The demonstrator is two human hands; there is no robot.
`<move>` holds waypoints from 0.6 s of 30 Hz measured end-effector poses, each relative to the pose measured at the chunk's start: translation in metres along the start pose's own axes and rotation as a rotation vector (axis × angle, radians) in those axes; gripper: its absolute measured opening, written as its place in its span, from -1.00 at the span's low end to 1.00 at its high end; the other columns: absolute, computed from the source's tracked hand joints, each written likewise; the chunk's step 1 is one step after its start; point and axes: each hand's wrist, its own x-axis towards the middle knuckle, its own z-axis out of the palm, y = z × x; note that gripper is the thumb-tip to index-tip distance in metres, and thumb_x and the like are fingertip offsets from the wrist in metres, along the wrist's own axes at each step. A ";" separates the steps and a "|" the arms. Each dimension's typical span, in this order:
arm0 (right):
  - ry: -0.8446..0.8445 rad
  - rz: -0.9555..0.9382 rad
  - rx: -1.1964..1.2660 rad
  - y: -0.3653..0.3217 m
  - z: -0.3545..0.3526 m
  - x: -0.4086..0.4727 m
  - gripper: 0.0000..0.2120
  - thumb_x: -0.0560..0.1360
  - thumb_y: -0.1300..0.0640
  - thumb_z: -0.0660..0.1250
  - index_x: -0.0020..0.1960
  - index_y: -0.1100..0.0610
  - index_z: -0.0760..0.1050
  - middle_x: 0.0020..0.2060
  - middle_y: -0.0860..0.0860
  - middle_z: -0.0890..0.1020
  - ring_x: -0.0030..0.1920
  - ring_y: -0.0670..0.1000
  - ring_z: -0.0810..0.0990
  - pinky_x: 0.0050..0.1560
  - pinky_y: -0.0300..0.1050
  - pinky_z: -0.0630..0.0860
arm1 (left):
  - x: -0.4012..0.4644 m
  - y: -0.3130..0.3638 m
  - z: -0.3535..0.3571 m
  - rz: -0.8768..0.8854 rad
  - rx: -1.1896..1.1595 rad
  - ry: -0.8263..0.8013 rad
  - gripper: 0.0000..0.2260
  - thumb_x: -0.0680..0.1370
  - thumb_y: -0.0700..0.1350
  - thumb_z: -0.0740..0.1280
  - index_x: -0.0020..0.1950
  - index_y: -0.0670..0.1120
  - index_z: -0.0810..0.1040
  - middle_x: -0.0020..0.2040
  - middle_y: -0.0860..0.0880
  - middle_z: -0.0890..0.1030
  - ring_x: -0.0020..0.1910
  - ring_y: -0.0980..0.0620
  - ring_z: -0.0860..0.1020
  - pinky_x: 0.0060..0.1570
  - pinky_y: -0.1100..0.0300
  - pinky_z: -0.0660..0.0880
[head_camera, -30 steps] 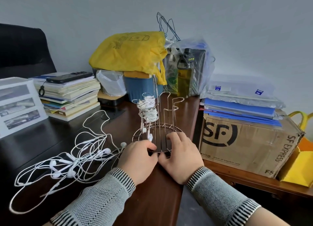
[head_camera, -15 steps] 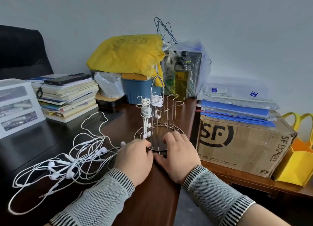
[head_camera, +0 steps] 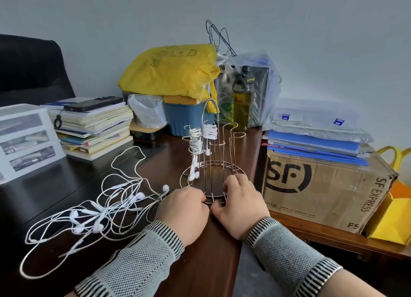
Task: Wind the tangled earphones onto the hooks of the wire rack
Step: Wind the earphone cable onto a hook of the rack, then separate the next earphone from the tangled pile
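At the near edge of the dark wooden desk [head_camera: 200,263], both hands sit at the base of the wire rack [head_camera: 212,174]. Left hand [head_camera: 183,212]: fingers curled, tips at the near-left rim of the base ring, holding it. Right hand [head_camera: 239,204]: fingers bent over the near-right rim, thumb against the front edge, also gripping the ring. Both sleeves grey knit with striped cuffs.

Left of the left hand, the tangled earphones [head_camera: 95,214] lie loose on the desk, white cords looping wide, several buds clustered mid-heap. Nearest cord loops end just beside the left hand's knuckles; cannot tell whether they touch. Neither hand holds any cord.

The rack stands upright, its hooks rising from the round base. Two hooks on the left side carry wound earphones [head_camera: 200,138], white coils with buds dangling toward the base ring. The hooks on the right are bare wire.

Right of the rack, on a lower surface: a cardboard box [head_camera: 322,189] marked SF EXPRESS with blue folders [head_camera: 311,145] stacked on top. Left: a stack of books [head_camera: 93,129] with a phone [head_camera: 93,104] on it. Behind: a yellow bag [head_camera: 169,71] over a blue bin [head_camera: 184,118], clear plastic bags, grey wall.
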 end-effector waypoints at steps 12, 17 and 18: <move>0.016 -0.004 -0.061 -0.003 -0.004 -0.002 -0.62 0.47 -0.25 0.20 0.11 0.00 0.36 0.09 -0.03 0.47 0.19 0.03 0.38 0.22 -0.02 0.42 | 0.000 -0.002 0.000 0.022 0.000 0.017 -0.68 0.60 -0.07 0.14 0.33 0.04 0.49 0.33 0.12 0.49 0.29 0.10 0.44 0.24 0.20 0.34; 0.021 -0.020 -0.060 -0.004 -0.005 -0.003 -0.66 0.49 -0.21 0.20 0.11 0.02 0.36 0.08 -0.03 0.48 0.16 0.01 0.39 0.17 -0.05 0.45 | -0.001 -0.002 0.000 0.069 -0.005 0.021 -0.63 0.60 -0.10 0.12 0.39 0.06 0.44 0.36 0.15 0.46 0.31 0.12 0.43 0.27 0.22 0.32; 0.025 -0.025 -0.063 -0.004 -0.005 -0.002 -0.66 0.50 -0.21 0.20 0.11 0.02 0.36 0.08 -0.03 0.48 0.16 0.01 0.40 0.16 -0.05 0.46 | 0.000 -0.003 0.001 0.073 -0.003 0.015 -0.63 0.60 -0.10 0.12 0.40 0.06 0.44 0.36 0.15 0.46 0.32 0.12 0.43 0.27 0.22 0.33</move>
